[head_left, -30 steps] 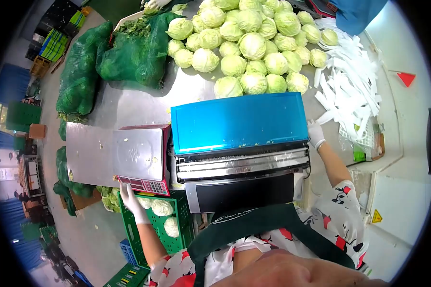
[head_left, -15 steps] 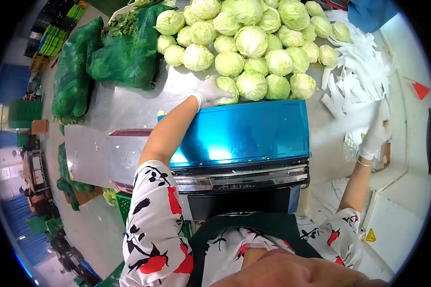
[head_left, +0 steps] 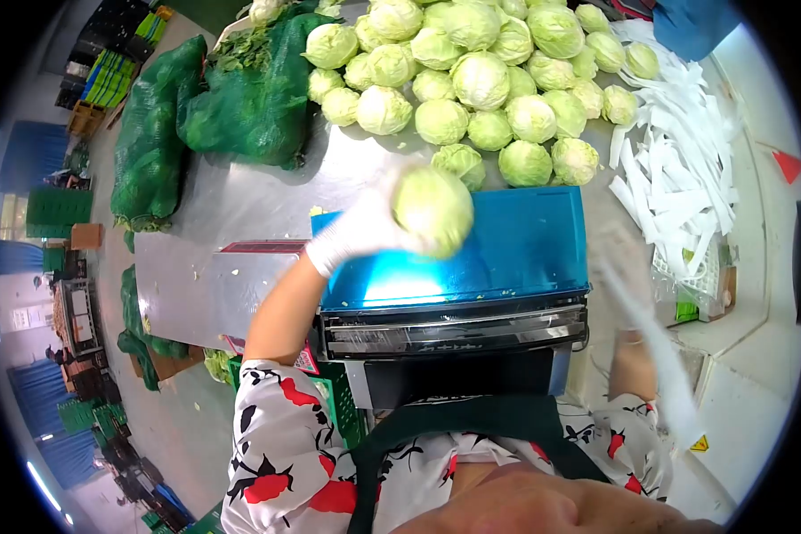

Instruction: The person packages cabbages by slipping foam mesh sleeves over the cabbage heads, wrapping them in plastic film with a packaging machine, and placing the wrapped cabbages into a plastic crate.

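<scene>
The left hand [head_left: 367,224] cups a cabbage [head_left: 433,212] above the blue machine [head_left: 529,242] at 11 o'clock, apparently gripping wide for its roundness; at 1 o'clock the blurred right hand [head_left: 623,260] seems closed on a white strip [head_left: 657,343].

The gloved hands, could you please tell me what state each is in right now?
Left hand: holding a cabbage.
Right hand: motion-blurred, apparently holding a white strip.
</scene>
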